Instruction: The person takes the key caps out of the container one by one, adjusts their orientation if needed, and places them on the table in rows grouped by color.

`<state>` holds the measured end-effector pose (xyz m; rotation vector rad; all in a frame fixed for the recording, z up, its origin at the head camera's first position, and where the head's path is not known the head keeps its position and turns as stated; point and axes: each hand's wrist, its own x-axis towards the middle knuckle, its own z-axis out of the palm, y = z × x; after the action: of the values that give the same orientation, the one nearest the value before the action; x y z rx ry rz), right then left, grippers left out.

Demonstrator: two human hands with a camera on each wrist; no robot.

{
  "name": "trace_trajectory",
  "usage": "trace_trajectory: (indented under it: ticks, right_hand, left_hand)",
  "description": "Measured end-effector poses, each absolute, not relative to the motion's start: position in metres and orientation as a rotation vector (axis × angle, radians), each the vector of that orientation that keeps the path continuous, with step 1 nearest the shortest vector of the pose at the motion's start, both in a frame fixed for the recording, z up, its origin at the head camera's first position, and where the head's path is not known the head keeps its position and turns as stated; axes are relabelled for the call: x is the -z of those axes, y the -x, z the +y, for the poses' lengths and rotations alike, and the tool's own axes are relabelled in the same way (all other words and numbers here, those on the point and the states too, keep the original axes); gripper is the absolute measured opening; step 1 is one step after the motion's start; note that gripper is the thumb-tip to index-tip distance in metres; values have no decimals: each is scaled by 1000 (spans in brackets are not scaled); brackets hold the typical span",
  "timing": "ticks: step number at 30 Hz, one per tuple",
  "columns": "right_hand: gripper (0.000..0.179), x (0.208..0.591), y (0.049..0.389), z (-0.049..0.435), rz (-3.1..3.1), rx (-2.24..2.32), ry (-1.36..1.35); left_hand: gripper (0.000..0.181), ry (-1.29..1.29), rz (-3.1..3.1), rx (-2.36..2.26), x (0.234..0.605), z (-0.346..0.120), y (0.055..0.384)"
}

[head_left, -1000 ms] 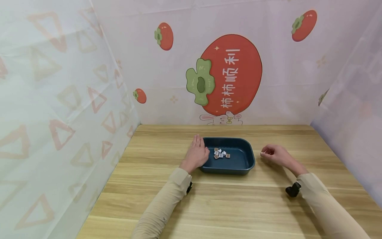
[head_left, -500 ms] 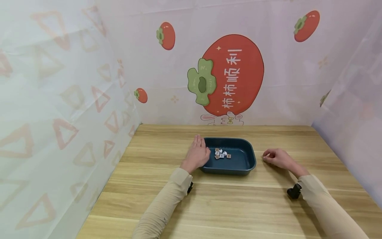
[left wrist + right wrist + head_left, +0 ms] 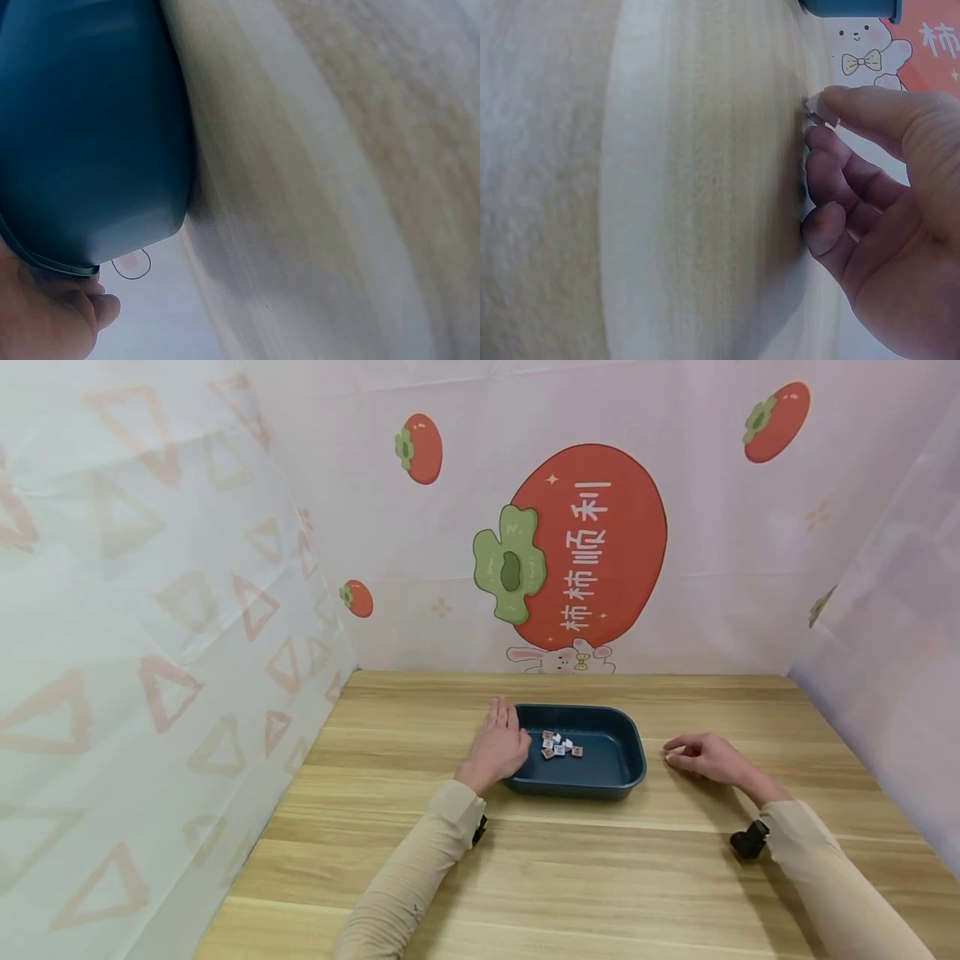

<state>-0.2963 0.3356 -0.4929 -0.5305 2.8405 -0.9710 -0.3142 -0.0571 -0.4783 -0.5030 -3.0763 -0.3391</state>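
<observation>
A dark blue rectangular tray [image 3: 577,789] stands on the wooden table. Inside its left half lies a loose cluster of several small square tiles [image 3: 559,750], white and brown with printed marks too small to read. The left hand [image 3: 495,753] holds the tray's left edge, its fingers stretched along the rim and its thumb side over the inside. To the right of the tray, the right hand [image 3: 707,758] pinches a small white tile [image 3: 823,111] between thumb and forefinger, close against the tabletop. Its other fingers are curled, tips near the wood.
The wooden table [image 3: 600,885] meets a pale cloth backdrop [image 3: 712,610] printed with persimmons and a rabbit. Cloth walls flank it left and right. A small black camera [image 3: 750,840] is strapped at the right wrist.
The right hand has come slightly nearer and lower, down to the tabletop, with the white tile in its fingertips. The left hand stays on the tray; the head view has shifted slightly.
</observation>
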Motion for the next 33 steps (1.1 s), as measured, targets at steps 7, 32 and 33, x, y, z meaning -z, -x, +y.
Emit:
trace_trajectory:
  ticks: [7, 32, 33]
  right_hand:
    - [28, 491, 298, 337, 2785, 959, 457]
    - [28, 485, 297, 337, 2756, 935, 374]
    - [28, 484, 297, 338, 2748, 940, 367]
  left_hand:
    - [63, 492, -3089, 356, 477, -57, 313]
    - [62, 512, -3071, 311, 478, -57, 314]
    - [62, 513, -3071, 311, 477, -57, 315]
